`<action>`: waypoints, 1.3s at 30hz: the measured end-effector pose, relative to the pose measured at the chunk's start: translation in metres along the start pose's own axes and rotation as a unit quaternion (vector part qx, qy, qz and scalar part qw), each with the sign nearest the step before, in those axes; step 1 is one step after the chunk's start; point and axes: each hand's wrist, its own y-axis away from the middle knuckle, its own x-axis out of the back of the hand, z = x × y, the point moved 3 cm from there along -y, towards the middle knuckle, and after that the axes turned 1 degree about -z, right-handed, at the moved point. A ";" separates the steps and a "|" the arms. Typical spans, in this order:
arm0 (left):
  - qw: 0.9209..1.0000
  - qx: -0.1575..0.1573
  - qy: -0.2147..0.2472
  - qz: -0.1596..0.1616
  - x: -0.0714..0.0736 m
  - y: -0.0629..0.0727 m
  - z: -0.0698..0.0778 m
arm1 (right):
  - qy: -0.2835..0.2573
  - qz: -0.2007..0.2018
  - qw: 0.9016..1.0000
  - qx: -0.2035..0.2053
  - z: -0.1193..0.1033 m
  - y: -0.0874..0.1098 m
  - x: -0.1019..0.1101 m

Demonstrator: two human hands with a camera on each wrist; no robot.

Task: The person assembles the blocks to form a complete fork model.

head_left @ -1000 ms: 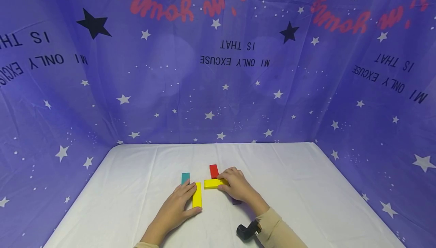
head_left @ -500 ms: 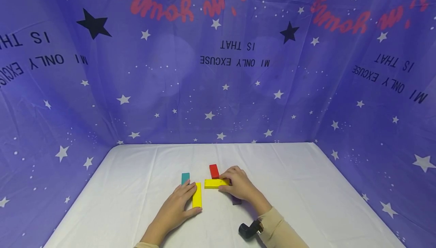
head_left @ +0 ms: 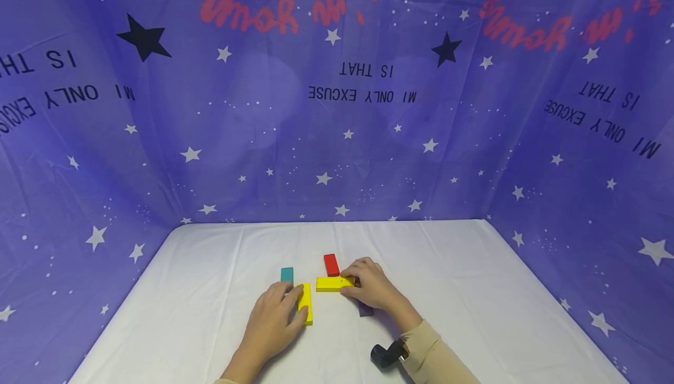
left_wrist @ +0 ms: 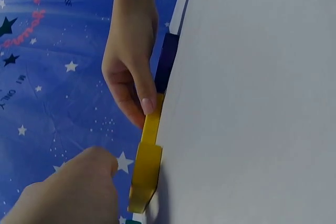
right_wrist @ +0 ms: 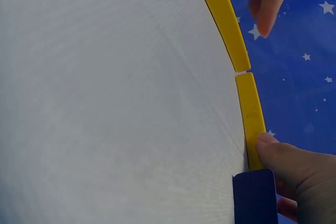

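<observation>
Blocks are what I'm watching here. From the head view, the left hand (head_left: 274, 319) lies over the upright yellow block (head_left: 306, 303), fingers curled round it, with a teal block (head_left: 286, 274) just beyond. The right hand (head_left: 370, 284) pinches the end of the sideways yellow block (head_left: 332, 283), the red block (head_left: 331, 264) touching its far side and a purple block (head_left: 364, 309) mostly hidden under the palm. Everything sits mid-surface (head_left: 210, 267) on the white cloth.

Left wrist view: both yellow blocks nearly meet corner to corner, the right thumb on one.

Right wrist view: a small gap shows between them, purple right by the thumb.

My guess is some shape is half laid out; the yellow pair isn't closed up, and teal looks unplaced.
</observation>
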 end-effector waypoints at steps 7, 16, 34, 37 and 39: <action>0.998 0.063 -0.004 0.010 0.001 -0.003 0.010 | 0.002 0.003 1.000 -0.001 0.002 -0.002 0.000; 0.989 0.140 0.039 -0.039 -0.003 -0.002 0.017 | 0.000 0.020 1.000 0.011 0.003 -0.002 -0.002; 0.981 0.167 0.007 -0.099 -0.014 -0.002 0.027 | -0.008 0.020 1.000 0.020 0.004 0.001 -0.001; 0.982 0.164 0.012 -0.098 -0.013 -0.003 0.030 | -0.009 0.023 0.999 0.025 0.005 0.001 -0.001; 0.981 0.163 0.019 -0.100 -0.012 -0.004 0.032 | -0.012 0.025 0.999 0.029 0.007 0.001 -0.001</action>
